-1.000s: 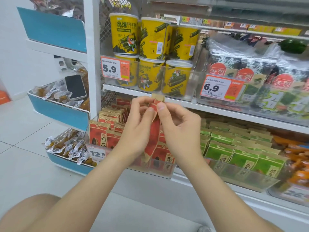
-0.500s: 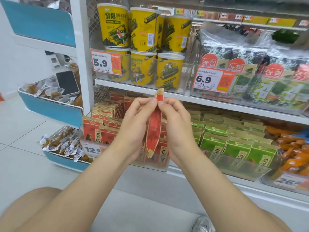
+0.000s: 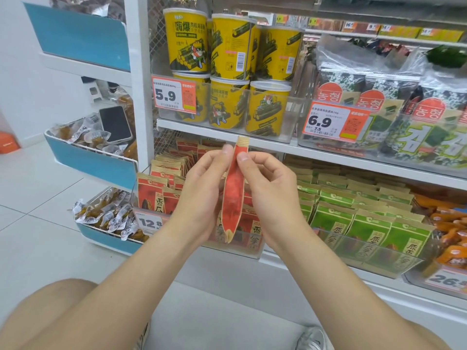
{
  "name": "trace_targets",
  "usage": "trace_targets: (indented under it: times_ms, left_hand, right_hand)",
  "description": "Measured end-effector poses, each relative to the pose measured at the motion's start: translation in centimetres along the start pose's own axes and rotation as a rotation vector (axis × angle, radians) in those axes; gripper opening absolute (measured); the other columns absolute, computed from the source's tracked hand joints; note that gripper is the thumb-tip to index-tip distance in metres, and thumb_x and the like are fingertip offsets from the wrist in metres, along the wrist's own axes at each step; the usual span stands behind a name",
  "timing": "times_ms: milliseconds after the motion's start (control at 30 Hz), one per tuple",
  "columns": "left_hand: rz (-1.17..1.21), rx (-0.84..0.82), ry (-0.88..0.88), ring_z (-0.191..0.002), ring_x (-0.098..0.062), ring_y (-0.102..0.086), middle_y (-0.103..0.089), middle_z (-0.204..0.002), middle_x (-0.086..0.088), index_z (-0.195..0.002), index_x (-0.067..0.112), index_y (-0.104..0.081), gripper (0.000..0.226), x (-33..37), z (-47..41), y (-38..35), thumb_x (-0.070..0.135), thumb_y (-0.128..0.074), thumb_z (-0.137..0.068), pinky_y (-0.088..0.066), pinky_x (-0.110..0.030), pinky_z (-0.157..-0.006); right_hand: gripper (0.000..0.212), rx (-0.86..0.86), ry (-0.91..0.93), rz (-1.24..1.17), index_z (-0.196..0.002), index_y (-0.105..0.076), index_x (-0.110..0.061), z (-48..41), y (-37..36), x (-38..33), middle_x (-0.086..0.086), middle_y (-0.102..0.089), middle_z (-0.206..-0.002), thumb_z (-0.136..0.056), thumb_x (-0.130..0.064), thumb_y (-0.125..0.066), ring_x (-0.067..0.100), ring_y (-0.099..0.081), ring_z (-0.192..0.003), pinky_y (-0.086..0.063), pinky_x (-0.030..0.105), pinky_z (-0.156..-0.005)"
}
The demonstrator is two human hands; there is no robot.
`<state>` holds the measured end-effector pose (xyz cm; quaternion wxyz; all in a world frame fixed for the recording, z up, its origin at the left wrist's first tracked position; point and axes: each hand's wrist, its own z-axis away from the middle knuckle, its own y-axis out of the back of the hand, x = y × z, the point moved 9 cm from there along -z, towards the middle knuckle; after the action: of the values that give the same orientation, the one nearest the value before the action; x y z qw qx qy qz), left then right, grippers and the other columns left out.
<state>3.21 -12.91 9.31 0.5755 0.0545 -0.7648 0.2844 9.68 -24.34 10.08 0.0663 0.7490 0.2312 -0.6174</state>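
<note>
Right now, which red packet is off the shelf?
The red packet pinched between the left hand and right hand; the other red packets stand in the bin.

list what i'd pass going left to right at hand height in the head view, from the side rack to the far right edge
wrapped snacks → left hand → red packet pinched between both hands → right hand → green packets → orange packets
</note>
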Motion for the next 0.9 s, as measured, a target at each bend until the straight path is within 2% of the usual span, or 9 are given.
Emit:
trace_targets:
  times_ms: [67, 133, 267, 333, 433, 600, 767, 900]
  left_hand:
    - [-0.041, -0.004, -0.015, -0.093, -0.028, -0.071, -0.074, -0.101, -0.01, -0.11, 0.01, -0.071, 0.023, 0.2, 0.1, 0.1, 0.031, -0.063, -0.107, -0.055, -0.049, -0.085]
    - [-0.096, -0.014, -0.019, -0.081, -0.018, -0.065, -0.071, -0.092, -0.003, -0.102, 0.018, -0.071, 0.015, 0.1, 0.3, 0.2, 0.028, -0.062, -0.108, -0.052, -0.039, -0.075]
    - [-0.153, -0.03, -0.023, -0.081, -0.02, -0.061, -0.068, -0.091, -0.008, -0.104, 0.016, -0.07, 0.02, 0.2, 0.6, 0.3, 0.026, -0.055, -0.112, -0.05, -0.041, -0.077]
    - [-0.156, -0.044, -0.001, -0.08, -0.019, -0.063, -0.069, -0.09, -0.007, -0.105, 0.015, -0.07, 0.021, 0.0, 0.7, 0.4, 0.026, -0.054, -0.113, -0.05, -0.042, -0.079]
    - [-0.158, -0.052, 0.016, -0.077, -0.017, -0.062, -0.067, -0.088, -0.006, -0.106, 0.015, -0.069, 0.021, 0.2, 0.6, 0.6, 0.027, -0.054, -0.113, -0.05, -0.038, -0.074]
    - [-0.154, -0.055, 0.035, -0.074, -0.017, -0.061, -0.068, -0.085, -0.005, -0.113, 0.008, -0.067, 0.024, 0.3, 0.7, 1.1, 0.03, -0.055, -0.112, -0.05, -0.033, -0.067]
    - [-0.172, -0.063, 0.021, -0.078, -0.016, -0.067, -0.073, -0.086, -0.004, -0.112, 0.014, -0.07, 0.023, 0.6, 0.8, 1.3, 0.033, -0.057, -0.111, -0.055, -0.035, -0.075]
    - [-0.204, -0.031, 0.014, -0.078, -0.014, -0.068, -0.074, -0.085, -0.002, -0.111, 0.016, -0.071, 0.024, 1.0, 1.0, 1.6, 0.034, -0.056, -0.111, -0.056, -0.036, -0.078]
  right_hand:
    - [0.011, 0.003, 0.009, 0.019, -0.102, -0.079, -0.013, 0.0, 0.3, -0.1, 0.007, -0.081, -0.098, -0.103, -0.022, -0.073, 0.034, -0.077, -0.1, -0.064, 0.048, -0.091]
    - [0.008, -0.002, 0.044, 0.064, -0.101, -0.078, -0.013, 0.0, 0.5, -0.5, 0.006, -0.081, -0.098, -0.102, -0.019, -0.073, 0.028, -0.078, -0.096, -0.064, 0.041, -0.087]
    - [0.006, -0.011, 0.029, 0.102, -0.101, -0.079, -0.011, 0.1, 0.6, -0.4, 0.006, -0.081, -0.098, -0.1, -0.015, -0.074, 0.03, -0.077, -0.1, -0.064, 0.035, -0.086]
    - [0.006, -0.018, 0.015, 0.111, -0.102, -0.079, -0.012, 0.0, 0.7, -0.3, 0.005, -0.081, -0.099, -0.1, -0.016, -0.075, 0.029, -0.076, -0.102, -0.063, 0.039, -0.09]
    - [0.007, -0.039, 0.01, 0.111, -0.102, -0.08, -0.014, -0.1, 0.6, -0.3, 0.004, -0.082, -0.1, -0.1, -0.019, -0.076, 0.028, -0.077, -0.102, -0.063, 0.043, -0.094]
    - [0.011, -0.072, 0.023, 0.119, -0.106, -0.079, -0.014, 0.1, -0.1, -0.2, 0.003, -0.082, -0.1, -0.102, -0.022, -0.073, 0.029, -0.078, -0.101, -0.064, 0.045, -0.094]
    - [0.012, -0.084, 0.029, 0.144, -0.107, -0.079, -0.013, 0.1, -0.4, -0.6, 0.003, -0.082, -0.099, -0.103, -0.023, -0.072, 0.025, -0.079, -0.097, -0.064, 0.04, -0.09]
    - [0.015, -0.122, 0.014, 0.131, -0.109, -0.08, -0.011, 0.2, -0.8, -0.8, 0.005, -0.082, -0.101, -0.102, -0.023, -0.074, 0.028, -0.079, -0.101, -0.064, 0.042, -0.093]
